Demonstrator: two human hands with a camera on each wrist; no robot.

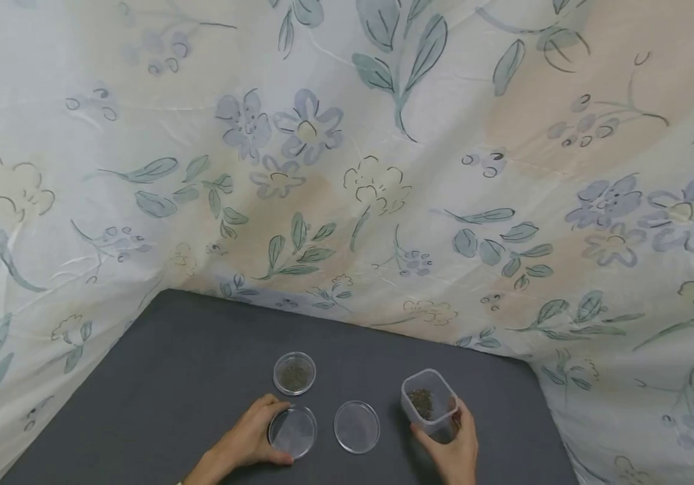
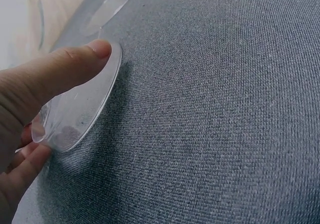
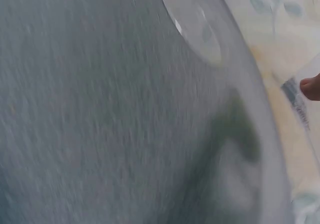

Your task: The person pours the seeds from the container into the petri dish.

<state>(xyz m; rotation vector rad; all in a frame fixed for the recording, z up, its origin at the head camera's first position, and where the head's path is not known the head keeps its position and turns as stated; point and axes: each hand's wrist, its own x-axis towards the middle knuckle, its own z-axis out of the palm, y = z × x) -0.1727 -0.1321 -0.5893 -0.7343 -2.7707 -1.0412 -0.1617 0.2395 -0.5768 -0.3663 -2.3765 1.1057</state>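
My left hand [image 1: 255, 434] grips a clear round petri dish [image 1: 294, 432] by its left side. In the left wrist view the thumb lies on the upper part of the dish [image 2: 87, 96], fingers beneath it, and a shadow falls on the cloth below. A clear plastic tub [image 1: 444, 392] is tilted in my right hand [image 1: 457, 450], thumb and fingers on its near side. Dark brown crumbly material [image 1: 421, 402] has gathered at the tub's left. The right wrist view is blurred; only a thumb tip [image 3: 312, 87] shows, by a printed mark on the tub.
Behind the left hand, another petri dish [image 1: 277, 367] holds brownish crumbs. A clear round dish or lid [image 1: 356, 427] lies between the two hands. Everything rests on a dark grey cloth-covered table [image 1: 219, 357], with a floral curtain [image 1: 323, 269] rising at its back and sides.
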